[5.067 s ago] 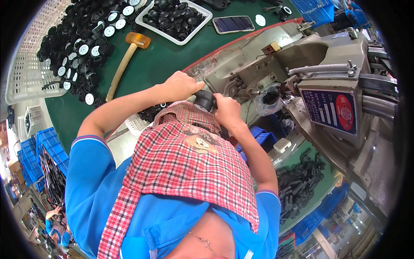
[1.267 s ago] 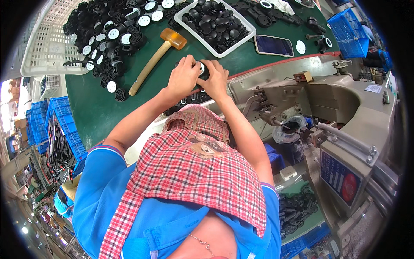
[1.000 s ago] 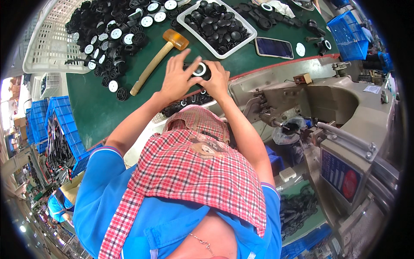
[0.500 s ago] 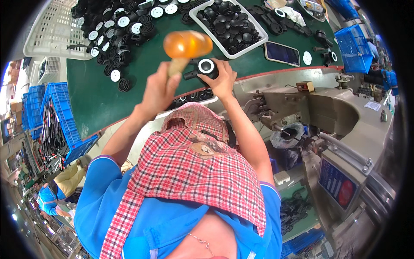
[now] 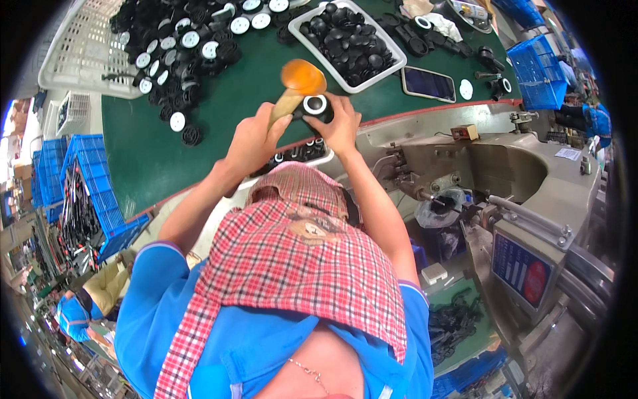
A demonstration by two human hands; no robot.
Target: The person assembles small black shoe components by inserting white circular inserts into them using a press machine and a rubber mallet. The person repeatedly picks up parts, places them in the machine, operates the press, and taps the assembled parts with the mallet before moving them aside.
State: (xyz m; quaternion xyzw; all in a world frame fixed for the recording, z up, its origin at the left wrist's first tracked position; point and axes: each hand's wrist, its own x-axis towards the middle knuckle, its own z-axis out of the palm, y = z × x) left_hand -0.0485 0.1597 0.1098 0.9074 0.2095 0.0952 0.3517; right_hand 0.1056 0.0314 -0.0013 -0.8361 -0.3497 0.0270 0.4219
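My left hand point(image 5: 258, 141) is closed around the pale wooden handle of a mallet point(image 5: 304, 78) with a glossy orange head. The mallet head is just beyond a black caster wheel part point(image 5: 315, 104), which has a white ring and a round black centre. Whether the two touch, I cannot tell. Fingers of my right hand point(image 5: 341, 126) wrap the near and right sides of that part, holding it at the near edge of the green table point(image 5: 159, 156). My fingers and the mallet handle hide some of the black part.
A white tray point(image 5: 362, 85) of black round caps lies beyond my hands, with a phone point(image 5: 428, 84) to its right. Black and white wheels point(image 5: 191, 38) are heaped at the far left beside a white basket point(image 5: 80, 60). A metal machine point(image 5: 565, 173) stands at my right.
The mallet head has swung down and right, closer to the black part. My left hand has shifted slightly right and nearer to me. My right hand still holds the part.
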